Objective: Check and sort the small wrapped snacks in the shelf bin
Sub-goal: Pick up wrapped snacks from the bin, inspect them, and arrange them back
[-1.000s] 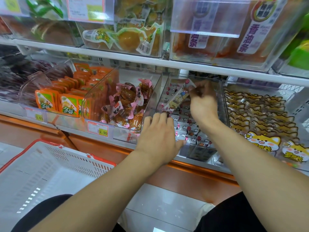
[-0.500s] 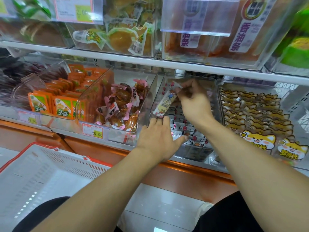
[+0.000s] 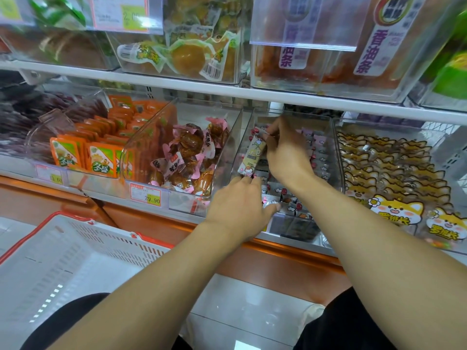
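Head view, centre of frame: right hand pinching top end of pale yellow stick-shaped wrapped snack, held above clear plastic shelf bin. Left hand touching snack's lower end, fingers loosely curled over rows of small white wrapped packets. Risks: slip from light pinch; neat rows disturbed underneath.

A shop's snack aisle: clear bins of wrapped snacks line white shelves, a price tag (reading 29.90) at nine o'clock, a shopping basket at seven.
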Tool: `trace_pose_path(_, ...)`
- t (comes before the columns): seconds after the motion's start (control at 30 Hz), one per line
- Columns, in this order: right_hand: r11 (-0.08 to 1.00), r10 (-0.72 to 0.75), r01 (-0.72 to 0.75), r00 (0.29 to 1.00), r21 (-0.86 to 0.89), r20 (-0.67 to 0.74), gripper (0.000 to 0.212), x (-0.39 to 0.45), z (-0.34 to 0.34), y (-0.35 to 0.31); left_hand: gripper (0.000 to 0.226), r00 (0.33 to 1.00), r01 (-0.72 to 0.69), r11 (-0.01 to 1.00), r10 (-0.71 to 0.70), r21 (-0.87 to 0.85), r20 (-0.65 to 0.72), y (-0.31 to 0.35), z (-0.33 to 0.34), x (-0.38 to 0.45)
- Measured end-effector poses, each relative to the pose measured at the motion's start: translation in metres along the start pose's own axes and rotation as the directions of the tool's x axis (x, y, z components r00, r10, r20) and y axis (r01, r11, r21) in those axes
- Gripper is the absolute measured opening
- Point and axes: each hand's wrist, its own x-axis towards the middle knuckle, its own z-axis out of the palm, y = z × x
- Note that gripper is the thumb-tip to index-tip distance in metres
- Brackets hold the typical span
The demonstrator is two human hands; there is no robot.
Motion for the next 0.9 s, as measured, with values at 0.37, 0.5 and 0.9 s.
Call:
trace_pose_path(0.37, 0.963, -0.214, 0.253, 0.923, -0.087, 0.320, 0.008, -0.023, -0.015, -0.012, 0.073, 0.997, -0.072, 0.997, 0.073, 0.038, -0.010, -0.006, 0.006, -0.020)
trace_pose_path(0.5, 0.975, -0.122, 0.195, 0.870, -0.106, 0.477, 0.010, -0.020, -0.025, -0.010, 0.075, 0.998, -0.058, 0.995, 0.058, 0.075, -0.005, -0.004, 0.007, -0.024)
trace_pose_path(0.9, 0.940, -0.084, 0.250, 0.828, -0.232, 0.554, 0.018, -0.021, -0.013, 0.001, 0.103, 0.993, -0.035, 0.974, 0.060, 0.225, -0.104, -0.003, 0.014, -0.018)
